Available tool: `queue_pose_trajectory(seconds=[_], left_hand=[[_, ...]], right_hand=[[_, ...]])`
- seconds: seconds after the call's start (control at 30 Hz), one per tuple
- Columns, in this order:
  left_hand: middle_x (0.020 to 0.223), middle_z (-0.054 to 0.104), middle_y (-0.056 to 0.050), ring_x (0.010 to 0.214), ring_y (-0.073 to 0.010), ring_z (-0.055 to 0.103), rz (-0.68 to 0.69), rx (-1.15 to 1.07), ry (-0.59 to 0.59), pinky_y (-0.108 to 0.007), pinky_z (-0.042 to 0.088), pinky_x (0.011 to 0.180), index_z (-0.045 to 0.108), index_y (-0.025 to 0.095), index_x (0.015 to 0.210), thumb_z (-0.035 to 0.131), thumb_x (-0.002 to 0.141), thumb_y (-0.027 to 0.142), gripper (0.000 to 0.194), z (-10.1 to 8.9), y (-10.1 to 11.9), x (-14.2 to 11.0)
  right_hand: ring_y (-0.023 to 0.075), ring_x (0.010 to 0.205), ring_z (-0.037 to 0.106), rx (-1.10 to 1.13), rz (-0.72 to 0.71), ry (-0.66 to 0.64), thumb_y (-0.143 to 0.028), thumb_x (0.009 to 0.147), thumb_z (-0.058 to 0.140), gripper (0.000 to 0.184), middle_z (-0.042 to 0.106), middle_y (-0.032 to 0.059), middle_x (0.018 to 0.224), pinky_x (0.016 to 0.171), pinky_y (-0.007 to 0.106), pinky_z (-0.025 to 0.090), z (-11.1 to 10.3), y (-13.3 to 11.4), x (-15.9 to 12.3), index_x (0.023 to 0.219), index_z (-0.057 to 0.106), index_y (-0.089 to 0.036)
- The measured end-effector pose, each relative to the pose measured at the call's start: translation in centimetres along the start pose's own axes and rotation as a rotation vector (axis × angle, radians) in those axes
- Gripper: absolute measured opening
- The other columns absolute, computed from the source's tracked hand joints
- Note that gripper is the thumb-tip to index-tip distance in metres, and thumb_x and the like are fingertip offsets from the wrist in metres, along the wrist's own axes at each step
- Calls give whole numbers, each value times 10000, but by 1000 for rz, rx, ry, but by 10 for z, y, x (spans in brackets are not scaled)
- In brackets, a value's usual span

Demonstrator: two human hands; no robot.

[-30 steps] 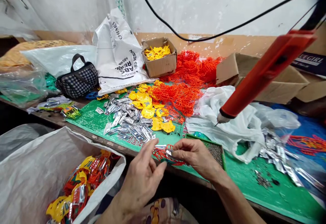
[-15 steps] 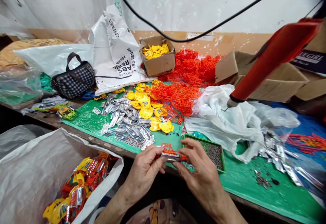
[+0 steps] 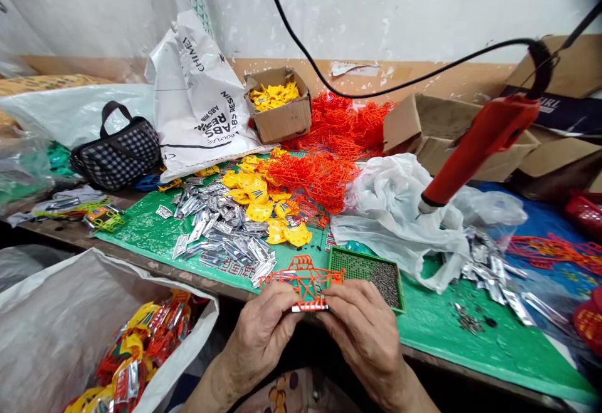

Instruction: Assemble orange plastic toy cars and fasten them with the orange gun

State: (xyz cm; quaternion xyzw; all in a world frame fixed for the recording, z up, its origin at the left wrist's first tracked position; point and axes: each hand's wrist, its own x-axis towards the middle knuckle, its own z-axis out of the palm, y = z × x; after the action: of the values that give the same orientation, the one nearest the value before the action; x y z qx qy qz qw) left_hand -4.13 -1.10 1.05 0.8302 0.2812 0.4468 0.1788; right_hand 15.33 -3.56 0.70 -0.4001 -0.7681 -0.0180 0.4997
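We've got two hands [image 3: 369, 325], one orange frame [image 3: 305, 280], one red screwdriver [image 3: 475, 150], one green tray [image 3: 401, 294], one checkered bag [image 3: 117, 156], one box [image 3: 282, 125] of yellow parts [image 3: 275, 95], and silver pieces [image 3: 221, 237] too many to count!

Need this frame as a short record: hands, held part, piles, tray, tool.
left hand: grips orange frame, left side
right hand: grips same frame, right side
held with frame: silver strip
piles: silver pieces, yellow parts, orange frames
green tray: small dark bits
red screwdriver: hangs, untouched
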Motion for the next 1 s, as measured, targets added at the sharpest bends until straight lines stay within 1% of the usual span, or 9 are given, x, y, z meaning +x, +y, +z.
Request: queue_pose_trajectory(seconds=[0.2, 0.27, 0.4, 0.5, 0.63, 0.77, 0.9, 1.0], left_hand=[[871, 696, -76, 808, -143, 680, 137, 85, 25, -212, 570, 746, 598, 160, 1083, 503, 957, 126, 162, -1, 3, 0], [879, 709, -81, 817, -150, 689, 176, 110, 25, -219, 578, 750, 601, 163, 1094, 490, 956, 124, 182, 0, 2, -2], [897, 730, -88, 854, -163, 707, 215, 143, 4, -232, 585, 786, 603, 161, 1123, 493, 934, 100, 227, 1, -1, -7], [887, 733, -87, 843, -162, 712, 239, 155, -9, -226, 587, 776, 601, 157, 1128, 500, 926, 94, 235, 2, -2, -7], [868, 737, -77, 800, -159, 715, 245, 197, -14, -225, 587, 725, 595, 171, 1122, 490, 923, 95, 238, 1, -1, -6], [860, 737, -81, 787, -165, 717, 234, 225, -44, -243, 589, 729, 586, 165, 1092, 484, 924, 90, 210, -1, 3, -5], [864, 733, -77, 811, -169, 718, 220, 230, -64, -249, 593, 736, 584, 173, 1087, 478, 922, 83, 216, -3, 4, -5], [855, 726, -79, 793, -167, 714, 212, 222, -62, -247, 596, 724, 585, 165, 1092, 471, 921, 71, 226, 0, 3, -5]], right_hand=[[190, 776, 650, -60, -47, 50, -130, 891, 639, 43, 768, 59, 837, 685, 330, 471, -6, -5, 0, 897, 664, -165], [192, 781, 656, -90, -59, 55, -146, 907, 617, 62, 773, 58, 832, 680, 329, 462, -8, -7, -2, 888, 671, -170], [190, 775, 664, -100, -40, 29, -139, 905, 605, 86, 779, 50, 840, 675, 333, 459, -11, -8, -5, 892, 672, -191], [184, 767, 660, -80, -34, 23, -131, 898, 604, 92, 779, 47, 838, 670, 332, 468, -12, -7, -7, 890, 668, -197], [189, 785, 649, -24, -28, 2, -112, 879, 625, 81, 770, 57, 847, 675, 330, 477, -11, -4, -10, 907, 662, -179], [187, 783, 631, 5, -1, -26, -104, 876, 630, 82, 755, 54, 840, 704, 343, 484, -9, -2, -14, 904, 652, -178], [186, 798, 622, -1, 12, -66, -102, 896, 602, 153, 745, 60, 856, 707, 346, 497, -6, -1, -17, 1022, 640, -179], [189, 808, 627, 11, 24, -105, -99, 903, 584, 156, 740, 70, 872, 706, 350, 509, -4, 0, -18, 1019, 644, -186]])
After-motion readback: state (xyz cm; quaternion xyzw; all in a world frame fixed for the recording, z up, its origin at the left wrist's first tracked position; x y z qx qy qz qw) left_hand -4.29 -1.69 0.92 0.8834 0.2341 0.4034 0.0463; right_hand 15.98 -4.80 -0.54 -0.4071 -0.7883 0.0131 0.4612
